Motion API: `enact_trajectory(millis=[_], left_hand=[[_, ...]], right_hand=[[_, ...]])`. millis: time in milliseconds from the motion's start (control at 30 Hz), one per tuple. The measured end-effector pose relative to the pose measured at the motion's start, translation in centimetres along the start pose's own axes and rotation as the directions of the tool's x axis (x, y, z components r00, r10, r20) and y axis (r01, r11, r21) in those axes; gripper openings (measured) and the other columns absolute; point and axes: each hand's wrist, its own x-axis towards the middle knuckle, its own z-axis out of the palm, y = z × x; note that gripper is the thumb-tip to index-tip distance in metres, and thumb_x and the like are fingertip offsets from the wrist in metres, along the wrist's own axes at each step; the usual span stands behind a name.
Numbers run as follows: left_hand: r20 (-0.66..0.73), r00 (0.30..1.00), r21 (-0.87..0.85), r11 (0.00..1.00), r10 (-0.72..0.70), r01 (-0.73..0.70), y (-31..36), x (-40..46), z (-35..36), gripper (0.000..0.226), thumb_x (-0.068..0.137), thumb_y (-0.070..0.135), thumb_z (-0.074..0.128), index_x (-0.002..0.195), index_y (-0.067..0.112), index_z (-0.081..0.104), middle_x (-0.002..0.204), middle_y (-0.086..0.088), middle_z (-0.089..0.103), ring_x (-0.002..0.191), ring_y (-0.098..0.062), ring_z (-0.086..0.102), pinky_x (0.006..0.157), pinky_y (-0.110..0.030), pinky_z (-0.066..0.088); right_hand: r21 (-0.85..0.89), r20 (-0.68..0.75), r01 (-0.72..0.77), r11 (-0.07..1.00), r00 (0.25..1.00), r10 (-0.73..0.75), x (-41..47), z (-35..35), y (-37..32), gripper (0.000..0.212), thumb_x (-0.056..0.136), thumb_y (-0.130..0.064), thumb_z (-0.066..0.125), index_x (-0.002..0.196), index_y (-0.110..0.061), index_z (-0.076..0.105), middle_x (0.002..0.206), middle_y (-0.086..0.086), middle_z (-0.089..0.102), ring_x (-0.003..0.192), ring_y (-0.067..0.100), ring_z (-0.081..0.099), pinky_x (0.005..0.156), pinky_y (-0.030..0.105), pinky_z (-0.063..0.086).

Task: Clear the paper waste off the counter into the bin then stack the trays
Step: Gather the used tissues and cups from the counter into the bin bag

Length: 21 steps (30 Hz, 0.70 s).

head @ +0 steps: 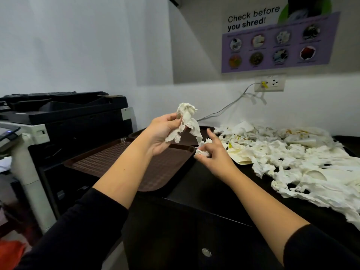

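My left hand (162, 131) is raised above the counter and grips a bunch of crumpled white tissue (186, 119) that sticks up and hangs down from the fingers. My right hand (212, 152) pinches a smaller wad of white tissue (202, 152) just past the corner of a brown tray (116, 164). A second brown tray (187, 136) lies behind the first, partly hidden by my hands. A large heap of white paper waste (282, 152), with napkins and paper cups, covers the black counter (204, 182) to the right.
A black and white copier (58, 117) stands against the counter's left side. On the back wall are a purple poster (278, 41) and a socket (270, 82) with a grey cable running down. A black cabinet front (185, 240) is below the counter.
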Motion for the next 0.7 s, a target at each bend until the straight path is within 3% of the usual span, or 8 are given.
enact_trajectory(millis=[100,167,267,367,467,567,633,700], left_hand=[[0.087,0.995,-0.039,0.998,-0.039,0.043,0.3,-0.4,-0.5,0.013,0.090,0.005,0.053,0.099,0.003,0.062,0.081,-0.006,0.064,0.068,-0.010,0.060,0.072,-0.020,0.048],[0.116,0.992,-0.031,0.998,-0.044,0.048,0.6,-0.6,-0.8,0.013,0.089,0.007,0.054,0.099,0.004,0.062,0.079,-0.004,0.064,0.066,-0.009,0.061,0.073,-0.020,0.048],[0.103,0.994,-0.006,0.999,-0.034,0.034,1.0,-1.0,-1.4,0.013,0.091,0.007,0.052,0.099,0.004,0.061,0.074,-0.002,0.066,0.061,-0.007,0.061,0.062,-0.016,0.051],[0.008,1.000,0.058,0.998,0.004,-0.005,1.2,-1.2,-2.9,0.017,0.092,0.005,0.053,0.106,0.003,0.061,0.083,-0.006,0.063,0.060,-0.007,0.057,0.051,-0.018,0.047],[-0.137,0.988,0.260,0.965,0.067,-0.029,0.7,-1.1,-4.4,0.026,0.092,0.004,0.055,0.117,0.004,0.058,0.086,-0.006,0.063,0.053,-0.005,0.054,0.039,-0.019,0.037],[-0.224,0.964,0.406,0.913,0.140,-0.039,-0.4,-0.9,-5.1,0.030,0.090,-0.001,0.055,0.118,0.007,0.058,0.093,-0.008,0.063,0.062,-0.008,0.057,0.044,-0.016,0.042],[-0.240,0.952,0.493,0.869,0.189,-0.048,-1.1,-0.7,-5.4,0.028,0.089,-0.001,0.056,0.115,0.009,0.059,0.103,-0.009,0.064,0.076,-0.011,0.058,0.059,-0.015,0.048],[-0.241,0.941,0.566,0.822,0.239,-0.063,-1.4,-0.6,-5.5,0.027,0.088,0.003,0.059,0.113,0.014,0.059,0.108,-0.007,0.064,0.086,-0.012,0.059,0.072,-0.019,0.049]], right_hand=[[0.033,0.047,-0.005,0.999,0.999,0.004,1.2,1.2,-0.2,0.013,0.083,-0.011,0.069,0.093,-0.002,0.067,0.158,-0.003,0.007,0.142,0.009,0.019,0.096,0.014,0.025],[0.042,0.062,-0.026,0.999,0.998,0.023,2.2,1.6,0.1,0.012,0.082,-0.009,0.069,0.092,-0.003,0.065,0.155,0.000,0.020,0.136,0.012,0.031,0.094,0.014,0.027],[-0.031,0.035,-0.090,0.995,0.995,0.091,3.1,1.9,0.8,0.017,0.083,-0.013,0.069,0.097,-0.005,0.064,0.113,0.007,0.057,0.098,0.015,0.052,0.074,0.016,0.033],[-0.032,-0.023,-0.174,0.984,0.985,0.173,3.4,0.8,1.1,0.015,0.083,-0.018,0.069,0.095,-0.010,0.065,0.091,0.003,0.058,0.081,0.017,0.054,0.062,0.021,0.039],[0.035,-0.064,-0.198,0.980,0.978,0.199,3.6,-1.2,1.2,0.012,0.081,-0.019,0.071,0.089,-0.014,0.065,0.075,-0.005,0.056,0.069,0.013,0.051,0.054,0.018,0.038],[0.066,-0.053,-0.162,0.985,0.985,0.166,4.0,-3.5,0.4,0.026,0.078,-0.018,0.075,0.101,-0.017,0.063,0.078,-0.007,0.055,0.068,0.010,0.050,0.061,0.021,0.040],[0.161,0.008,-0.183,0.970,0.983,0.184,4.3,-4.9,-0.8,0.043,0.077,-0.014,0.075,0.114,-0.017,0.053,0.090,0.000,0.056,0.074,0.013,0.060,0.059,0.017,0.046],[0.240,0.083,-0.212,0.947,0.977,0.198,4.7,-6.3,-2.3,0.047,0.078,-0.009,0.074,0.119,-0.012,0.051,0.094,0.008,0.058,0.068,0.012,0.065,0.054,0.014,0.049]])
